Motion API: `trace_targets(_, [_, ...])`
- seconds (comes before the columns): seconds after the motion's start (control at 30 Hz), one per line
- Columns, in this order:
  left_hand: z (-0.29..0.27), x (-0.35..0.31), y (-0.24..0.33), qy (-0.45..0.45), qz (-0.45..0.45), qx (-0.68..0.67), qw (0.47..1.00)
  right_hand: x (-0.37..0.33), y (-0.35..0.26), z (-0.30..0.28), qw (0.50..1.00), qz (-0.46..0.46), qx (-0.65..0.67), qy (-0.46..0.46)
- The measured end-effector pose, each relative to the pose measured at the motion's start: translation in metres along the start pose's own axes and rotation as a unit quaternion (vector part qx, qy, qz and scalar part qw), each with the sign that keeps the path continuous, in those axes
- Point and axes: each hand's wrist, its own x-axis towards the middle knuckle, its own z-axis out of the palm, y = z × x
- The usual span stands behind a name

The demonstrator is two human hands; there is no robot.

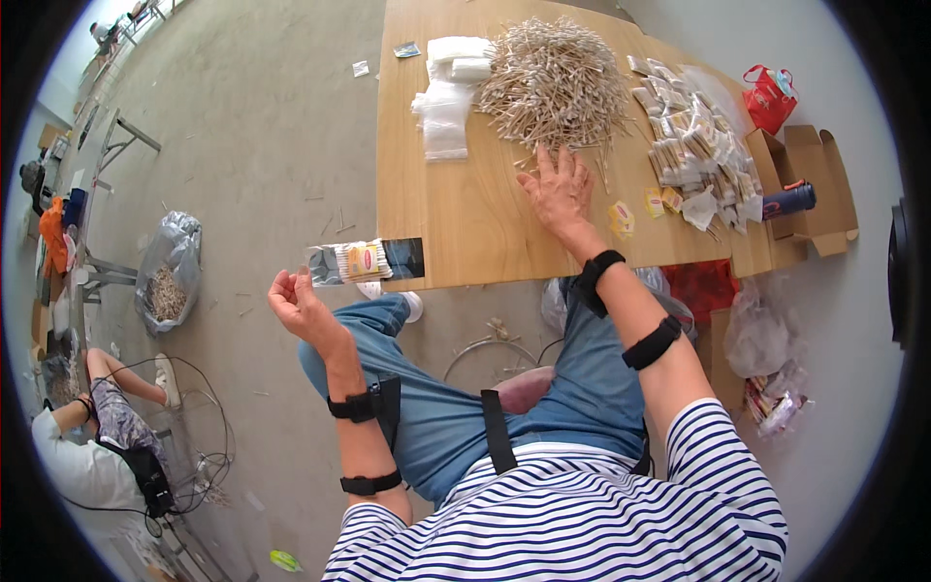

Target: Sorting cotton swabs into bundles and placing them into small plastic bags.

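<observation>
At the table's left edge, my left hand (308,312) has its fingertips closed at the end of a clear bag of cotton swabs (361,261). The bag carries a yellow and red label card and partly overhangs the edge. My right hand (560,194) lies palm down with fingers spread, its tips touching the near side of a big heap of loose cotton swabs (558,78). Flat empty clear bags (446,124) lie left of the heap. Several yellow label cards (622,217) rest to the right of my right wrist.
Filled swab packs (693,145) are piled on the wooden table's (485,223) right side. Beyond them are an open cardboard box (815,194), a dark blue bottle (788,200) and a red bag (771,97). On the floor at left stands a plastic sack (170,272); another person (97,456) sits nearby.
</observation>
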Motion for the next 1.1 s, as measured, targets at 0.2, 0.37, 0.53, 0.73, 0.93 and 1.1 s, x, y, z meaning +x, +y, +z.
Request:
trace_targets(0.2, [0.049, -0.070, 0.055, -0.213, 0.209, 0.212, 0.930, -0.022, -0.001, 0.042, 0.997, -0.071, -0.041, 0.012])
trace_targets(0.37, [0.079, -0.117, 0.013, -0.434, 0.254, 0.268, 0.822, -0.076, -0.049, -0.005, 0.989, -0.094, 0.114, 0.024])
trace_targets(0.53, [0.097, -0.129, -0.008, -0.483, 0.321, 0.378, 0.721, -0.065, -0.008, -0.006, 0.981, -0.142, 0.128, 0.034])
trace_targets(0.73, [0.103, -0.132, -0.013, -0.461, 0.380, 0.446, 0.666, -0.032, 0.031, 0.007, 0.995, -0.034, 0.026, 0.095])
trace_targets(0.93, [0.105, -0.134, -0.016, -0.444, 0.412, 0.469, 0.643, -0.046, 0.022, 0.026, 0.992, -0.087, 0.069, 0.063])
trace_targets(1.1, [0.102, -0.131, -0.021, -0.433, 0.413, 0.452, 0.662, -0.070, 0.002, 0.019, 0.949, -0.227, 0.212, 0.057])
